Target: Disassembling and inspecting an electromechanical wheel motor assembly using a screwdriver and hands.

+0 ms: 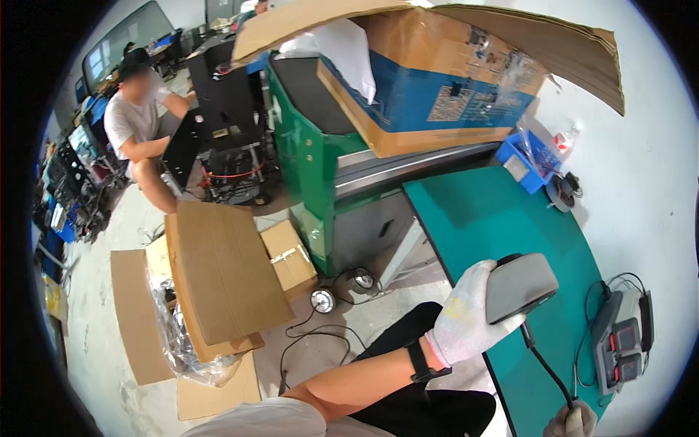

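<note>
My left hand [466,317], in a white knit glove and with a black band on the wrist, is closed around a grey, rounded block-shaped device [520,288] with a dark lower edge. I cannot make out its exact kind. It is held up over the near part of the green tabletop [480,226]. A black cable [546,364] comes from below the device and runs down to my right hand [571,420]. That hand, also gloved and partly cut off by the lower edge, has its fingers closed on the cable.
A grey-and-black unit [619,346] with red parts stands at the table's right. A blue bin [531,160] and a black spool [564,191] sit at its far end. A large carton [451,80] rests beyond. Left are an open carton [226,269], floor cables and a seated person [145,116].
</note>
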`<state>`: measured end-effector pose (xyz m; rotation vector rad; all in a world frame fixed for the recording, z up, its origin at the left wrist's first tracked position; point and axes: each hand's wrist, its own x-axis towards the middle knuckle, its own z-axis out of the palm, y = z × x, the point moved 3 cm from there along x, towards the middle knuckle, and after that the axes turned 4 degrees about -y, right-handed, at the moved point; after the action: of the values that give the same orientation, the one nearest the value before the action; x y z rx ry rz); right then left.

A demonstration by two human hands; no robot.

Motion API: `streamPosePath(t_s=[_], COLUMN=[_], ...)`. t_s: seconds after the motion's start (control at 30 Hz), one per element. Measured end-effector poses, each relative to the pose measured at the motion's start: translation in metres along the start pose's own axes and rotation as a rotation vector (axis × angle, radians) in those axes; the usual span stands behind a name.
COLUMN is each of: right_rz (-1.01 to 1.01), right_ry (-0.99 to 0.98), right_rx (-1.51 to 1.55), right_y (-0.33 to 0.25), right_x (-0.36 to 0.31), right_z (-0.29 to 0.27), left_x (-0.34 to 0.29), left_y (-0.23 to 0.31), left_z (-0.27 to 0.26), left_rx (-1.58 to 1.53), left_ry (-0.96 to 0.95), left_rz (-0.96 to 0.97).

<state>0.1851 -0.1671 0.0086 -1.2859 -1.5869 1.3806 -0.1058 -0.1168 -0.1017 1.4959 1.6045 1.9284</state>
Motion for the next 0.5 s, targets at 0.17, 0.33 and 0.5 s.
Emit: streamPosePath(t_s=[0.17,0.33,0.5], right_rz=[-0.111,-0.051,-0.016], right_ry=[-0.005,0.046,0.125], right_rx=[0.039,0.024,0.088], right_y=[-0.021,-0.046,-0.056], right_x=[-0.026,-0.009,0.035], right_z=[-0.007,-0.001,0.028], left_x=[0.003,0.036,0.063], left_y=[0.010,0.009,-0.021], left_z=[-0.003,0.021,0.024], left_rx=[0.066,0.114,-0.081], left_ry=[-0.152,-0.226,-0.318], left_rz=[0.026,0.139,0.027])
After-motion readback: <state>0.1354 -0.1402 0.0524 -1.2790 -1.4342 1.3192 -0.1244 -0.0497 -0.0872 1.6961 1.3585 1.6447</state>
